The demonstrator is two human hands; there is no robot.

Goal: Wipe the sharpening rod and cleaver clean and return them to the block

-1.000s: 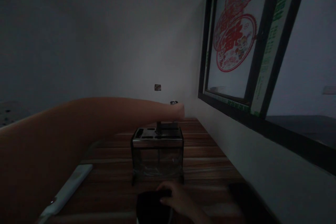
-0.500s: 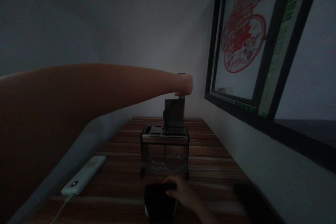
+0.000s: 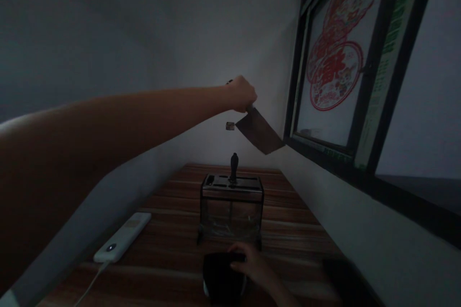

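Observation:
My left hand is wrapped around the handle of a cleaver, held in the air with its broad blade slanting down to the right. Below it stands a knife block with slots in its metal top, a dark frame and see-through sides. A black handle sticks up from the top of this block. In front of the block, my right hand is closed on the edge of a dark black object, with pale bits at its sides. Its kind is too dark to make out.
On the left of the wood-grain table lies a white power strip with a cord. A dark flat object lies at the right. The wall and a framed window with red decorations border the table's right side.
My left hand has lifted the cleaver up from the knife block, and the blade has swung out to the right. The black handle in the block shows fully. My right hand stays on the black object.

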